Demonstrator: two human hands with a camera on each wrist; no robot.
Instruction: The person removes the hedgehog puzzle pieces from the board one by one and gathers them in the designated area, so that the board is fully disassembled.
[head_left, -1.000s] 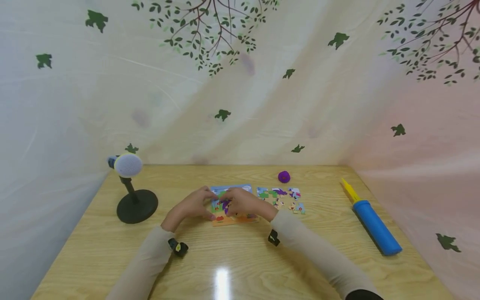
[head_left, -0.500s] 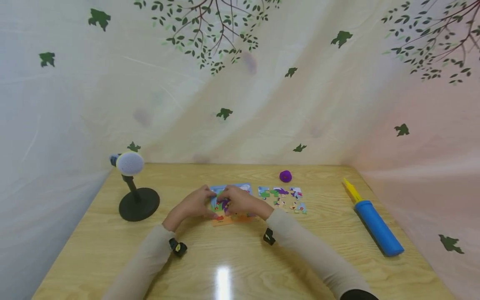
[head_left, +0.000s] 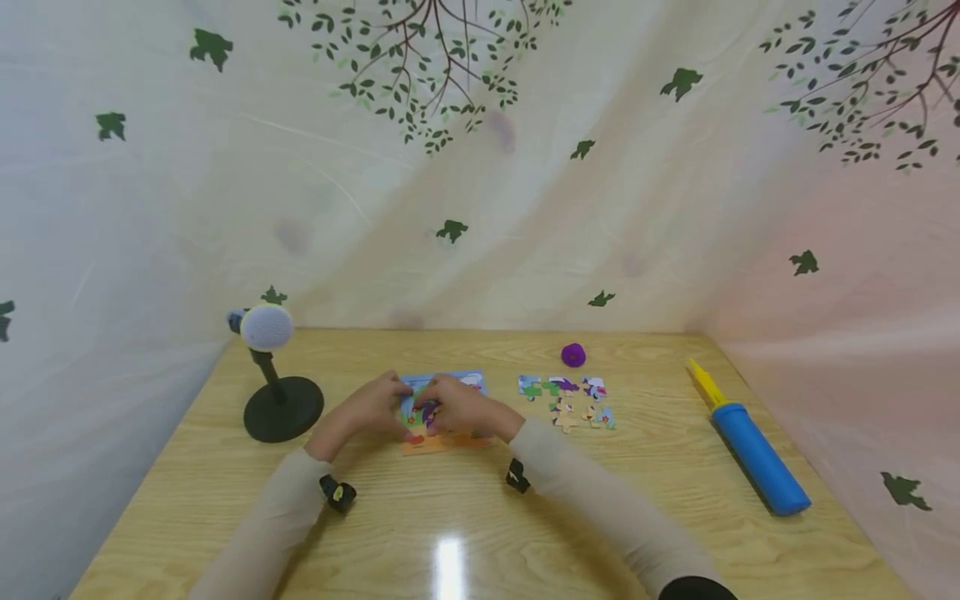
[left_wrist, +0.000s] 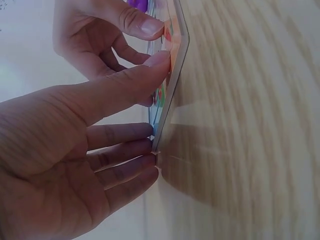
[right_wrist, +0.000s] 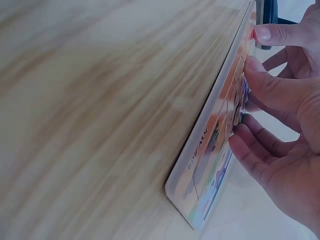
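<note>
A shallow jigsaw puzzle board [head_left: 450,446] with a blue top and an orange lower edge lies on the wooden table, partly covered by both hands. My left hand [head_left: 367,408] is at its left side. Its thumb presses on the orange border and its fairly straight fingers touch the board's edge, as the left wrist view [left_wrist: 75,135] shows. Over the middle of the board, my right hand [head_left: 461,408] has its thumb and bent fingers either side of a purple puzzle piece [head_left: 428,412], pinching it at the surface. The fingers hide part of that piece.
Several loose puzzle pieces [head_left: 564,412] lie right of the board, with a purple round object [head_left: 573,355] behind them. A blue pump [head_left: 761,458] with a yellow nozzle lies far right. At the left stands a microphone-like object [head_left: 267,328] on a black round base [head_left: 283,408].
The puzzle board has slid left along the table with both hands, widening the gap to the loose pieces. The hands keep nearly the same pose on it.
</note>
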